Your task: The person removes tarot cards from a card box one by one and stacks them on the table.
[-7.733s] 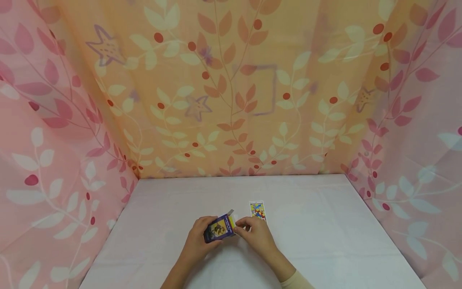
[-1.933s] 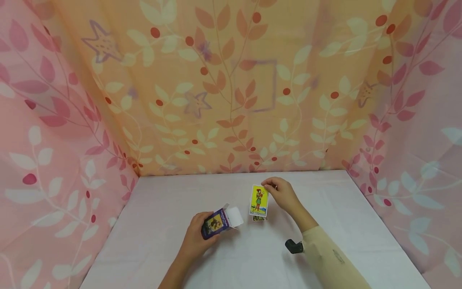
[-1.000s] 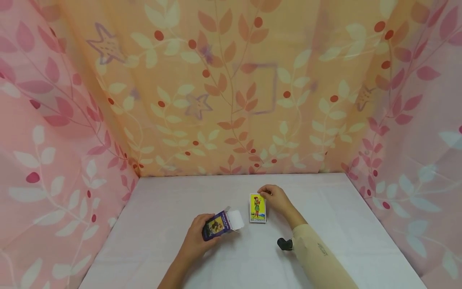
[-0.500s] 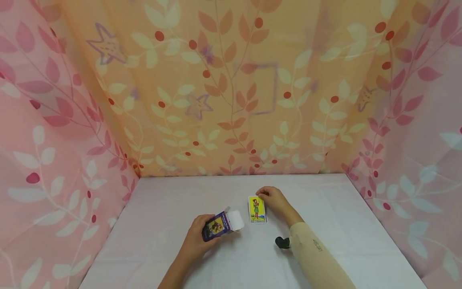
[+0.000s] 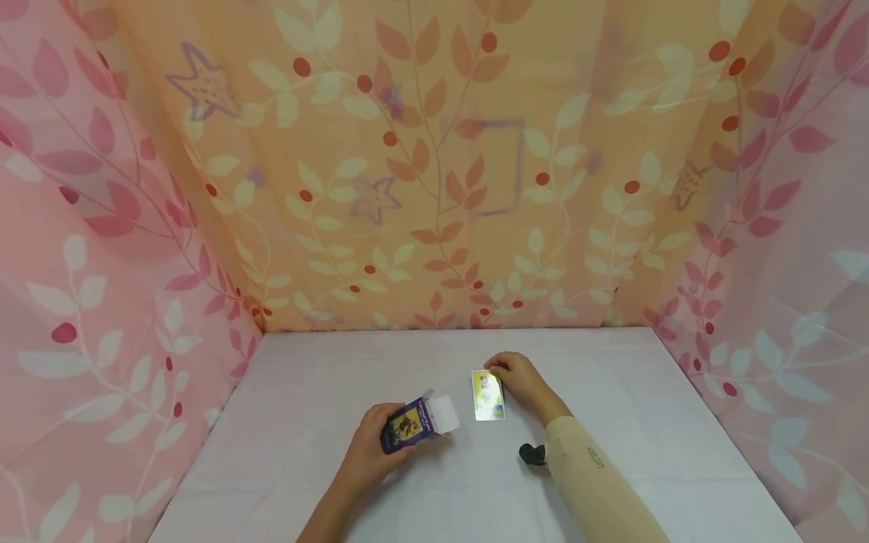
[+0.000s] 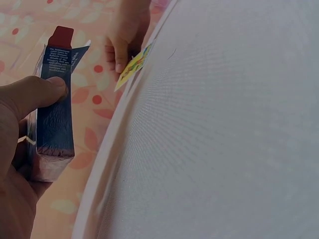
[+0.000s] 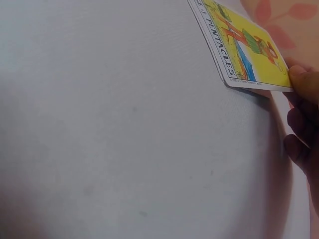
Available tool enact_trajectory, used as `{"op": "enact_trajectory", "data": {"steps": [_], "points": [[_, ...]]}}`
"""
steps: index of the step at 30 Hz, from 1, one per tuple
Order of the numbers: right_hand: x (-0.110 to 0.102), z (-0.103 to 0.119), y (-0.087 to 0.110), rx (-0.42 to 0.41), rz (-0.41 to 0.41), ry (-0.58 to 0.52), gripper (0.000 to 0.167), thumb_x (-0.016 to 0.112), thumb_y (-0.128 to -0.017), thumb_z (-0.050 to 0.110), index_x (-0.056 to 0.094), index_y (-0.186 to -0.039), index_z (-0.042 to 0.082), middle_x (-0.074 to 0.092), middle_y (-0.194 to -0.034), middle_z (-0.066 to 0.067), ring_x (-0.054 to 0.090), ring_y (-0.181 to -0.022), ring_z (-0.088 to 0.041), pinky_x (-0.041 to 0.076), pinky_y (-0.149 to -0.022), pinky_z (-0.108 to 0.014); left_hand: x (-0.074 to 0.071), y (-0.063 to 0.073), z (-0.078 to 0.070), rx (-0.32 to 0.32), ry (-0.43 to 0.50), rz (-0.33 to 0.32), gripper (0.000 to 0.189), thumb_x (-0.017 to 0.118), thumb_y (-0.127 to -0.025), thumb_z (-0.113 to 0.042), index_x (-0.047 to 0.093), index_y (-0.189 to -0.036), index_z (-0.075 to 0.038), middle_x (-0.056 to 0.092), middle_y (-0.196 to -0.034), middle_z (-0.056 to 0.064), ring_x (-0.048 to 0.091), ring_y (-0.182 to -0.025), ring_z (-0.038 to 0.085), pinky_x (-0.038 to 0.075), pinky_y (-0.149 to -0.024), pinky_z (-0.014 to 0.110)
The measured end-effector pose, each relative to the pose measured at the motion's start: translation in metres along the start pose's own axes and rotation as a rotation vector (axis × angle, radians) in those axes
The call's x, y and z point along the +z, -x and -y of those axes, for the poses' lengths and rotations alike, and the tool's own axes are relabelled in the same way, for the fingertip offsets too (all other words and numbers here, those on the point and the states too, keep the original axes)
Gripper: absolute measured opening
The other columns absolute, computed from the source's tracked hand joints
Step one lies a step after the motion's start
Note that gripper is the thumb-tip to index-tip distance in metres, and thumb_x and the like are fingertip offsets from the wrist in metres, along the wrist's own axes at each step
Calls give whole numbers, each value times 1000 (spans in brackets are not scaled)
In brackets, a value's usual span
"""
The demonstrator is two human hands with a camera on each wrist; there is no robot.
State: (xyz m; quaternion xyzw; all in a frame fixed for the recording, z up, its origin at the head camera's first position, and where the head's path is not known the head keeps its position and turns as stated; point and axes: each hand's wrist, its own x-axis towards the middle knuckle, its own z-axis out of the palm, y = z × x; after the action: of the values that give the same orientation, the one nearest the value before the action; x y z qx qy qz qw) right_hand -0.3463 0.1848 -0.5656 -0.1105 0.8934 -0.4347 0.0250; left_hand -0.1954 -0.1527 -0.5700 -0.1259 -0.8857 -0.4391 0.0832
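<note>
My left hand grips a purple tarot card box, its white flap standing open towards the right. In the left wrist view the thumb presses the dark narrow side of the box. Right of the box, my right hand pinches the far right corner of a yellow tarot card, which has glare on it in the head view. Close up in the right wrist view, the card lies face up with "PENTACLES" lettered on it. Another white card edge shows beneath it. The inside of the box is hidden.
A white cloth covers the table. Patterned curtains stand at the back and both sides. Beside the right sleeve is a small black object.
Earlier my right hand was at the box mouth; it then carried the yellow card right and lowered it over a multicoloured card. Lately the card shifted slightly and caught glare. My left hand stayed put.
</note>
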Motion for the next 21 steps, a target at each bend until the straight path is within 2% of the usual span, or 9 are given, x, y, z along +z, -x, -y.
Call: {"op": "enact_trajectory", "data": {"steps": [5,11,18,21], "points": [[1,-3,-3,-10,11,32,14,62,-102,12,75,-105,15,72,-108,0,62,-109,-21,48,-105,-49,0,0,-1,-7,-3,-7,74,93,-75,-27,56,-140,-27,55,-139,-5,53,-124,18,47,-106,52],[3,-6,-6,18,48,48,16,60,-104,12,75,-106,17,71,-109,1,61,-110,-21,47,-108,-50,0,0,-1,-22,-2,-6,74,93,-74,-26,56,-138,-31,56,-138,-6,54,-124,18,47,-107,52],[5,-8,-9,11,54,73,17,60,-103,12,75,-105,17,70,-109,1,61,-111,-21,46,-109,-52,0,0,-1,4,-11,0,75,93,-76,-27,55,-141,-24,55,-139,-4,53,-125,18,48,-106,52],[6,-9,-10,14,59,84,17,60,-104,13,75,-105,19,70,-111,1,61,-112,-22,45,-110,-52,0,0,-1,-2,-10,0,76,93,-75,-27,55,-141,-25,55,-139,-5,53,-125,17,47,-107,51]]}}
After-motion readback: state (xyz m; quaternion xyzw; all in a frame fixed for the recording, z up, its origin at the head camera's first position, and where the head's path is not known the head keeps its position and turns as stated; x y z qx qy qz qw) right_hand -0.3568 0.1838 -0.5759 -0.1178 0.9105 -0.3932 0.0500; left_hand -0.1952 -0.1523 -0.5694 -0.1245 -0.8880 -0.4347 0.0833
